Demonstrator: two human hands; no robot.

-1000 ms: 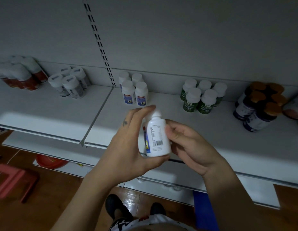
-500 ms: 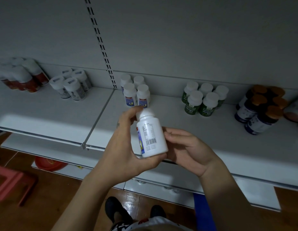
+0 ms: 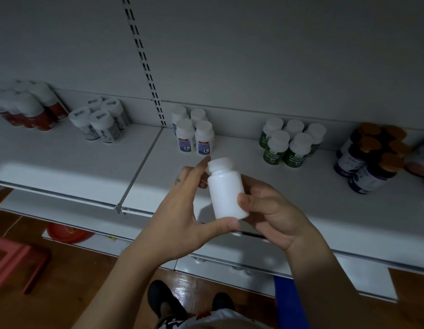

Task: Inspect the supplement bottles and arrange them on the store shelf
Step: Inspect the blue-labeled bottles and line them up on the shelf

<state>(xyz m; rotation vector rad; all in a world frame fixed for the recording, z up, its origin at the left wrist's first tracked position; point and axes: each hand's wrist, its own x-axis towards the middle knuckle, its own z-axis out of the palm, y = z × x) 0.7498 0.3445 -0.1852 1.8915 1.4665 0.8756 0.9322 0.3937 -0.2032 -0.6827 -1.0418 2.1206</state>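
Since half a second ago the white bottle (image 3: 226, 193) has been turned: the barcode panel is out of view and a plain side faces the camera; smooth matte plastic, cylindrical, rounded shoulder, flat screw cap, top tilted slightly left; held over the front edge of the shelf (image 3: 63, 162), a flat white panel; left hand (image 3: 180, 210) curled round it, thumb under the base, index fingertip at the cap; right hand (image 3: 272, 214) grips the opposite side, thumb pressed on the wall; behind stand four blue-labelled bottles (image 3: 194, 136) in a square cluster; five green-labelled bottles (image 3: 289, 143) to their right.
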